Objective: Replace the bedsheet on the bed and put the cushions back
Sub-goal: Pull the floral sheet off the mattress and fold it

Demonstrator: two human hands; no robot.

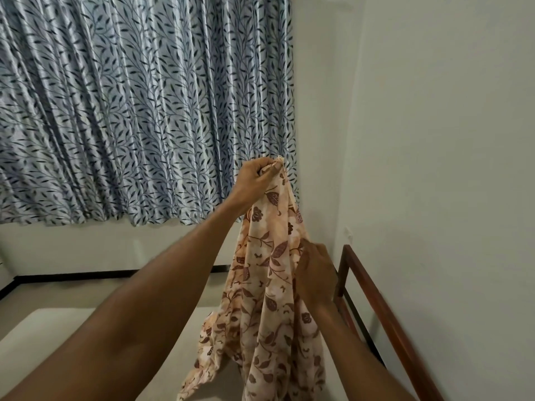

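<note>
A peach bedsheet (262,287) with brown leaf and flower print hangs bunched in front of me, its lower folds trailing onto the bare cream mattress (37,328). My left hand (256,176) is raised high and pinches the sheet's top corner. Lower down, my right hand (314,270) grips the sheet's right edge. No cushions are in view.
A dark red wooden bed rail (376,296) runs along the pale wall (434,140) on the right. A blue curtain (130,105) with dark leaf print covers the far wall. A strip of light floor (58,287) with black skirting lies beyond the mattress.
</note>
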